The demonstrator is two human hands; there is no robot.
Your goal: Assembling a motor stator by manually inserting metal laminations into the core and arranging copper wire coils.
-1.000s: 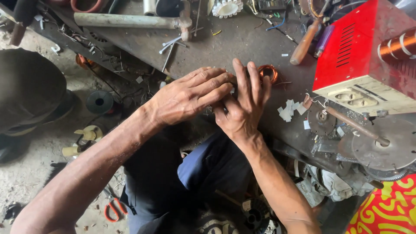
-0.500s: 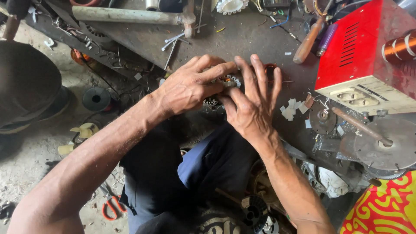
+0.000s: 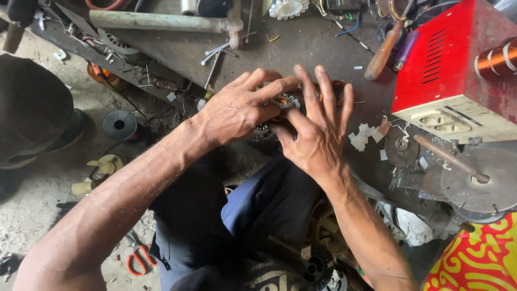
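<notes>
We pinch the small round slotted metal motor core with copper windings [image 3: 284, 102] between our left hand [image 3: 237, 110] and right hand [image 3: 318, 134], fingers closed on it over the grimy grey workbench [image 3: 172, 48], left of the red ribbed metal box [image 3: 447, 59], where, we judge, thin wire may snag or snap.

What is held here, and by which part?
A small round motor stator, with copper windings, pinched at its rim between the left hand fingers and the right hand thumb; mostly hidden.
</notes>
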